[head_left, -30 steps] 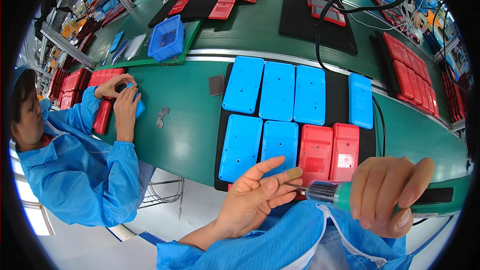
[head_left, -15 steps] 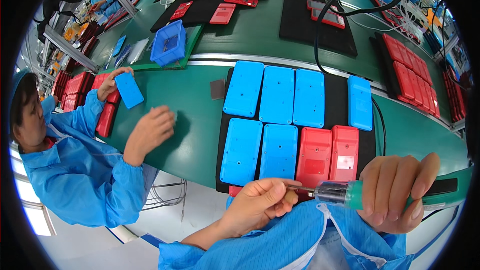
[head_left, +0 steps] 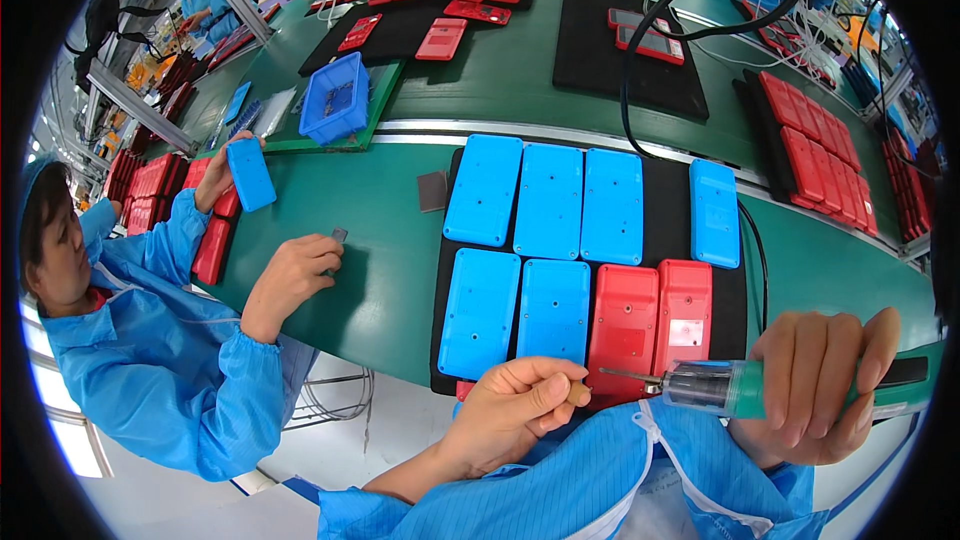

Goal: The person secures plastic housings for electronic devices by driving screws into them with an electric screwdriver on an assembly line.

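My right hand (head_left: 815, 380) is wrapped round a green electric screwdriver (head_left: 745, 389) with a clear nose, held level and pointing left. Its thin metal bit (head_left: 628, 375) ends a short gap from my left hand (head_left: 515, 400). There thumb and fingers are pinched together; a small tan bit shows at the fingertips, and I cannot tell whether it is a finger cover or a held piece. Just beyond both hands, several blue device housings (head_left: 552, 308) and two red housings (head_left: 623, 325) lie on a black mat (head_left: 667, 210).
At left a co-worker's hand (head_left: 295, 280) pinches a small grey piece; the other holds a blue housing (head_left: 251, 175). A blue bin (head_left: 335, 100) stands beyond. Red housings (head_left: 815, 160) are stacked at right. A black cable (head_left: 632, 90) hangs over the green bench (head_left: 400, 280).
The screwdriver has drawn back to the right, so its bit has come away from my left fingers. The co-worker's near hand has turned and now shows a small grey piece.
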A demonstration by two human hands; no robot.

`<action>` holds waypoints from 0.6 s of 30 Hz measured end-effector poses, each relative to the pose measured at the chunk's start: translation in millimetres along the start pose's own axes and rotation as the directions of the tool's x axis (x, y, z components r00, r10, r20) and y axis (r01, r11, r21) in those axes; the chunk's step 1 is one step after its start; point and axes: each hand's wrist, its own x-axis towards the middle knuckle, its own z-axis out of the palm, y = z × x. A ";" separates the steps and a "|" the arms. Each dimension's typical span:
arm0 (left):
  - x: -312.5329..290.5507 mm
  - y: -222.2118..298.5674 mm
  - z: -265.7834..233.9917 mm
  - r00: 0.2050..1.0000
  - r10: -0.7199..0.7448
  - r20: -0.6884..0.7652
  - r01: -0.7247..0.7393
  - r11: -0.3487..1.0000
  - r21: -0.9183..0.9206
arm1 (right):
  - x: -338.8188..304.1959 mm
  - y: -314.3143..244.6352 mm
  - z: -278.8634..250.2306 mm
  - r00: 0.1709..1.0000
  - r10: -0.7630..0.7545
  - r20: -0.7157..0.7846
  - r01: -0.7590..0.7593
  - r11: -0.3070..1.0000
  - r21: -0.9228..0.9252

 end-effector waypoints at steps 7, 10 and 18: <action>6.7 -0.7 -2.7 0.997 -0.042 0.072 0.050 0.993 -0.105 | 1.3 12.0 17.8 0.997 -0.042 -0.061 0.046 0.997 0.069; 7.1 -1.6 -4.3 0.995 -0.002 0.095 0.013 0.993 -0.115 | 0.3 18.1 16.1 0.999 -0.032 0.001 0.032 0.996 0.081; 8.8 -5.2 -6.5 0.987 0.012 0.160 0.008 0.992 -0.125 | 2.4 16.5 15.0 0.984 0.050 0.169 -0.057 0.998 0.037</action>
